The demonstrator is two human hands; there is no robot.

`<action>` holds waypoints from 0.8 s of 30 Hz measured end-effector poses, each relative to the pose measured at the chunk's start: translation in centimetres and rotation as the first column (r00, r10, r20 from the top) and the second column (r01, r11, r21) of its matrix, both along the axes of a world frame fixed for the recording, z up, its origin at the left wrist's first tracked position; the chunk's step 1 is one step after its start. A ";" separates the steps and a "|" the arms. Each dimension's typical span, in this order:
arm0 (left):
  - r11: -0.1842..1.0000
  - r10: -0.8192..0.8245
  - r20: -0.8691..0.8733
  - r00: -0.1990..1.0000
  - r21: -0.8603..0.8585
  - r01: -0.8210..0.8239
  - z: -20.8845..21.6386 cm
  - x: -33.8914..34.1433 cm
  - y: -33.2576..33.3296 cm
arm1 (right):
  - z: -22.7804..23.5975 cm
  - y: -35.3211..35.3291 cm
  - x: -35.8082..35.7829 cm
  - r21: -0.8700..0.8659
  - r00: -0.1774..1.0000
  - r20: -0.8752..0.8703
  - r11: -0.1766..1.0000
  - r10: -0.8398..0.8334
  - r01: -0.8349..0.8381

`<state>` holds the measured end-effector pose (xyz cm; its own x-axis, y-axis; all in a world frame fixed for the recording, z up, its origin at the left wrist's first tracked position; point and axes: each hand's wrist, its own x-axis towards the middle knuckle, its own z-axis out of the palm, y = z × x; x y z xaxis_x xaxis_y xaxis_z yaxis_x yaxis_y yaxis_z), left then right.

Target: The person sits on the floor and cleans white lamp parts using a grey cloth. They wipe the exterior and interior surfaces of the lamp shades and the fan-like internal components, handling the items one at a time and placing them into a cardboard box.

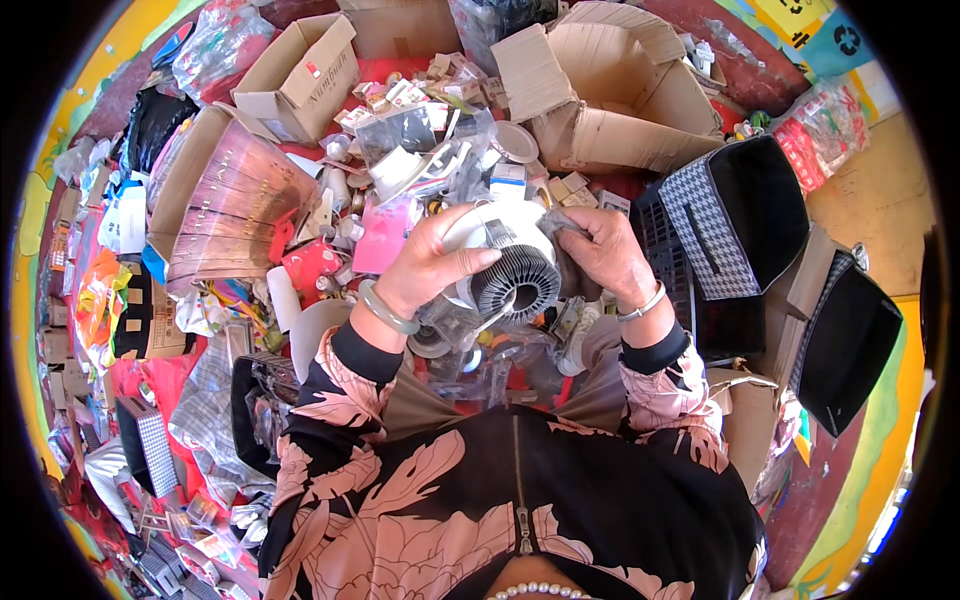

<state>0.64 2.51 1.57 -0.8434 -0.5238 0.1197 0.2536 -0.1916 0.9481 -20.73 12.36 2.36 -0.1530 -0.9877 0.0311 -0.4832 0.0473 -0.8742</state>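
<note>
Held in front of my body is a round lamp fitting (516, 284) with a white rim and a dark finned heat sink. A pale cable hangs from it. My left hand (425, 262) grips the fitting's left side, thumb lying over the rim. On the right side my right hand (612, 255) is closed on a bunched grey cloth (558, 224), pressed against the white rim. Part of the rim is hidden by the fingers. Beneath the fitting, clear plastic wrapping (495, 365) lies between my legs.
A heap of small boxes (430, 95) and loose parts lies ahead. Open cartons stand behind it, a large one (620, 100) at right and a smaller one (300, 85) at left. Black-lined checked bins (740, 215) stand at right. A pleated pink box (235, 205) is at left.
</note>
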 end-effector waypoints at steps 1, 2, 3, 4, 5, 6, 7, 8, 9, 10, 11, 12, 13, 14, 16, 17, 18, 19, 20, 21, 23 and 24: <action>1.000 -0.016 0.011 1.000 -0.014 0.016 -0.1 0.3 -0.2 | 0.3 0.0 0.3 -0.012 1.000 0.027 1.000 0.007 -0.007; 0.999 -0.031 0.023 0.999 -0.027 0.032 -0.2 0.5 -0.4 | 0.8 0.2 0.7 -0.023 0.998 0.053 1.000 0.015 -0.014; 0.998 -0.053 0.090 0.995 -0.010 0.054 0.0 0.7 -0.2 | 1.0 0.3 1.0 -0.030 0.997 0.078 0.999 0.024 -0.021; 0.994 -0.107 0.044 0.993 -0.009 0.107 -1.3 0.2 0.1 | 0.9 0.2 1.4 -0.074 0.998 0.054 0.996 0.045 -0.041; 0.993 -0.099 0.045 0.994 -0.059 0.102 -1.6 0.1 0.4 | 0.7 0.1 1.7 -0.117 0.997 0.029 0.991 0.066 -0.063; 0.988 -0.100 0.047 0.994 -0.110 0.104 -1.6 -0.1 0.5 | 0.6 0.2 1.8 -0.161 0.997 0.005 0.984 0.078 -0.076; 0.989 -0.093 0.077 0.993 -0.107 0.101 -1.5 -0.1 0.5 | 0.6 0.1 1.6 -0.136 0.998 -0.009 0.988 0.068 -0.069; 0.990 -0.087 0.107 0.990 -0.105 0.098 -1.1 -0.1 0.4 | 0.8 0.1 1.6 -0.124 0.998 -0.026 0.990 0.064 -0.066; 0.990 -0.075 0.137 0.988 -0.105 0.090 -0.8 0.0 0.3 | 1.3 0.0 1.7 -0.113 0.997 -0.043 0.991 0.064 -0.068; 0.994 -0.063 0.115 0.991 -0.078 0.072 -1.0 0.0 0.4 | 1.6 -0.1 1.8 -0.103 0.996 -0.060 0.992 0.064 -0.070; 0.997 -0.049 0.093 0.994 -0.051 0.054 -1.2 0.0 0.6 | 1.4 -0.1 1.8 -0.089 0.999 -0.008 0.995 0.053 -0.053; 0.999 -0.036 0.065 0.997 -0.025 0.038 -1.3 -0.1 0.6 | 1.1 -0.2 1.5 -0.076 0.999 0.038 0.997 0.038 -0.035; 0.998 -0.015 0.024 1.000 0.063 0.013 -1.2 -0.3 0.5 | 0.9 -0.1 1.2 -0.062 0.996 0.083 0.998 0.023 -0.018; 0.988 0.010 -0.015 1.000 0.152 -0.008 -1.2 -0.3 0.4 | 1.1 0.0 0.8 -0.026 0.991 0.135 1.000 -0.007 0.011; 0.944 0.077 -0.074 0.994 0.327 -0.048 -1.0 -0.1 0.3 | 1.3 0.4 0.0 0.050 0.968 0.243 0.997 -0.064 0.054; 0.946 0.087 -0.092 0.992 0.320 -0.053 -1.0 0.0 0.2 | 1.4 0.5 -0.3 0.048 0.983 0.180 0.998 -0.038 0.030; 0.948 0.094 -0.111 0.989 0.314 -0.055 -1.0 0.0 0.0 | 1.0 0.5 -0.2 0.033 0.976 0.212 0.998 -0.058 0.052; 0.966 0.085 -0.100 0.991 0.251 -0.058 -1.0 -0.1 0.0 | 0.2 0.7 -0.1 0.019 0.967 0.243 0.997 -0.076 0.074; 0.981 0.077 -0.088 0.993 0.187 -0.059 -0.9 -0.1 -0.1 | -0.4 0.7 -0.1 0.005 0.957 0.275 0.995 -0.094 0.097; 0.990 0.068 -0.071 0.995 0.125 -0.059 -0.9 -0.1 -0.1 | -0.7 0.7 0.0 -0.011 0.957 0.276 0.995 -0.092 0.099; 0.994 0.060 -0.041 0.997 0.094 -0.056 -0.5 0.0 0.1 | -0.5 0.9 0.0 0.020 0.962 0.261 0.997 -0.083 0.081; 0.996 0.059 -0.025 0.998 0.074 -0.056 -0.3 0.1 0.0 | 0.0 0.8 0.2 0.031 0.964 0.255 0.997 -0.074 0.069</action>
<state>0.72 2.52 1.29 -0.8086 -0.5795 0.1020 0.2920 -0.2447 0.9246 -20.54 13.21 2.35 -0.2234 -0.9739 -0.0396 -0.2384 0.0940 -0.9666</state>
